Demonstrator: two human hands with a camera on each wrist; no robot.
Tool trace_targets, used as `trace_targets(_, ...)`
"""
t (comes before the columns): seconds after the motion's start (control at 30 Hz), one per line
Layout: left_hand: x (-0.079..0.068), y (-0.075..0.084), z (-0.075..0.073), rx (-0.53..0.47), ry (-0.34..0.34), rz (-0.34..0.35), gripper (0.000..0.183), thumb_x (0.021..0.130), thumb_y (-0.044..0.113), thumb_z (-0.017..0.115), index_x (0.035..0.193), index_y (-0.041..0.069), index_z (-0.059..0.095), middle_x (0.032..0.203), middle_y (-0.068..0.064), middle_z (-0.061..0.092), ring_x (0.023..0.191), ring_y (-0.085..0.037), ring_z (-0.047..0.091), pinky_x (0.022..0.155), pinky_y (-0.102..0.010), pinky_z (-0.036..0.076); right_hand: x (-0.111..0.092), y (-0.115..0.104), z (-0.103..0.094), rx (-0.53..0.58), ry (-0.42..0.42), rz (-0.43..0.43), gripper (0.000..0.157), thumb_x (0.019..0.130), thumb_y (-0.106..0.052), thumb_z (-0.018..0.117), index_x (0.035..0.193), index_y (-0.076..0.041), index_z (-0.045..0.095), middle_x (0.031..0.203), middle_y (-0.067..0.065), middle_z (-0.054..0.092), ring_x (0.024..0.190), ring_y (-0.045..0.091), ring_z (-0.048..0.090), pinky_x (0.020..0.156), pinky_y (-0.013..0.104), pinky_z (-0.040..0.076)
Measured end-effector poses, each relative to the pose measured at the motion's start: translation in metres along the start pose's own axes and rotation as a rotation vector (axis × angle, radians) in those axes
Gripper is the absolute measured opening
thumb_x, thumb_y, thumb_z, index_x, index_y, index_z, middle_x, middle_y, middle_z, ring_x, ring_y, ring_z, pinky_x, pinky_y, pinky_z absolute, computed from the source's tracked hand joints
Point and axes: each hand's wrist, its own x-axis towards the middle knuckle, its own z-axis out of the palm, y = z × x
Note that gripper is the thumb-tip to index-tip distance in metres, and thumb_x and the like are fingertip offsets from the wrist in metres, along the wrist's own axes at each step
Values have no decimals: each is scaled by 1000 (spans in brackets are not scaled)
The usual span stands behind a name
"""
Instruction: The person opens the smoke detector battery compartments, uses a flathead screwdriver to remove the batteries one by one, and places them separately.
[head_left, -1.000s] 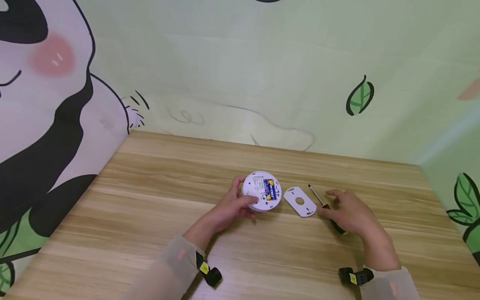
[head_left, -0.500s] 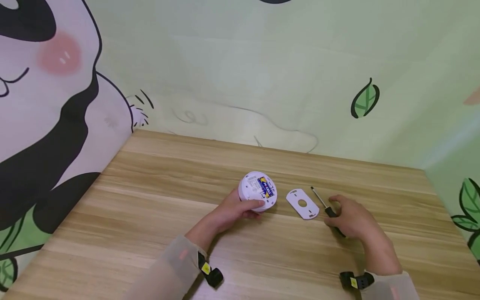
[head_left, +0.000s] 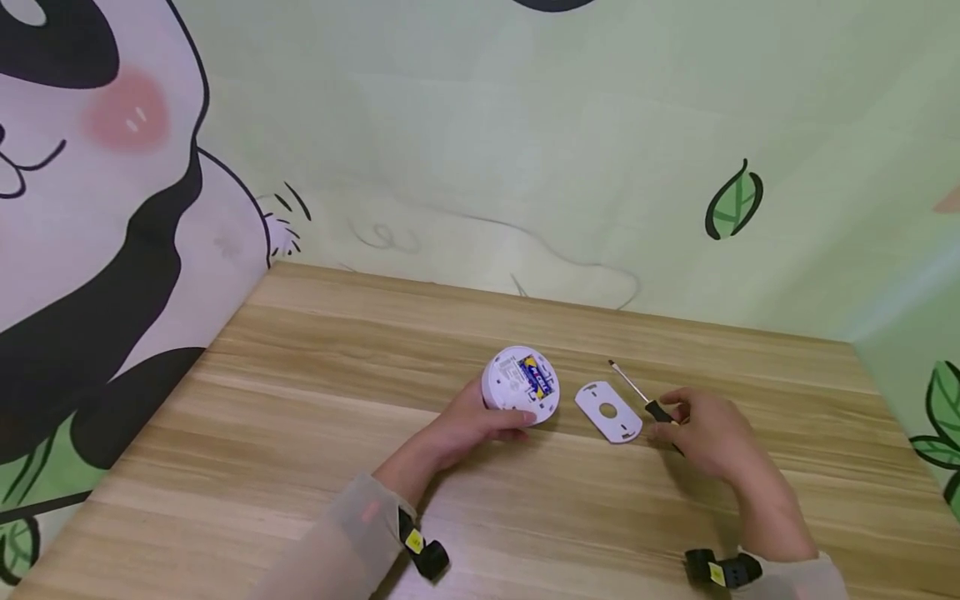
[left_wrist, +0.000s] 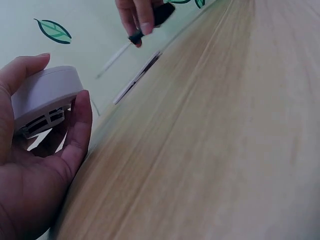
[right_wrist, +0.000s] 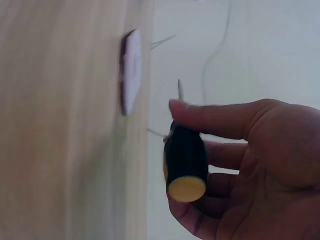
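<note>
My left hand (head_left: pixel 467 425) grips a round white smoke detector (head_left: pixel 506 390) by its edge, thumb across the rim. Its back faces up and shows blue-and-yellow batteries (head_left: pixel 536 377) in a compartment. Slotted vents on its side appear in the left wrist view. My right hand (head_left: pixel 712 435) pinches the black handle of a screwdriver (head_left: pixel 657 410) between thumb and fingers. The shaft points away to the upper left, and the handle's yellow end shows in the right wrist view. Between the hands, a white mounting plate (head_left: pixel 624 427) with a round central hole lies on the table.
The wooden table (head_left: pixel 300 350) runs back to a pale green wall (head_left: pixel 450 125) with panda and leaf drawings. A black camera is strapped to each wrist, one on the left wrist (head_left: pixel 427 554) and one on the right (head_left: pixel 723 571).
My right hand has taken hold of the screwdriver and lifted it off the table, its tip shifting left. The left hand has tilted the smoke detector slightly.
</note>
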Motion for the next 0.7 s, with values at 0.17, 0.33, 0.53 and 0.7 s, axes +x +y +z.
trace_targets(0.17,1,-1,0,-9,-12,13,80,86,-3,77,154,13,37,129,-19,68,88,-25,75,83,-39,68,-6,-11,-5,58,63,-53,34,95,-25,74,119,-1,71,107,15,71,90,25,65,68,28,47)
trace_targets(0.33,1,1,0,-21,-19,28,81,88,-4,74,156,15,35,132,-19,65,93,-24,74,84,-41,68,-8,-23,-7,119,77,-187,21,96,-18,74,112,-5,70,104,9,70,82,19,59,64,25,47)
trace_targets(0.53,2,-1,1,-44,4,21,71,94,2,69,155,11,36,132,-20,65,96,-19,72,83,-41,68,-13,-31,-6,212,-21,-290,15,101,-16,67,112,-7,62,96,5,69,83,15,57,67,21,48)
trace_targets(0.7,3,-2,0,-56,7,20,69,94,3,69,155,10,37,132,-20,65,95,-19,72,82,-40,68,-14,-33,-1,211,-51,-326,11,100,-24,70,102,-16,63,85,-3,65,74,12,52,61,21,43)
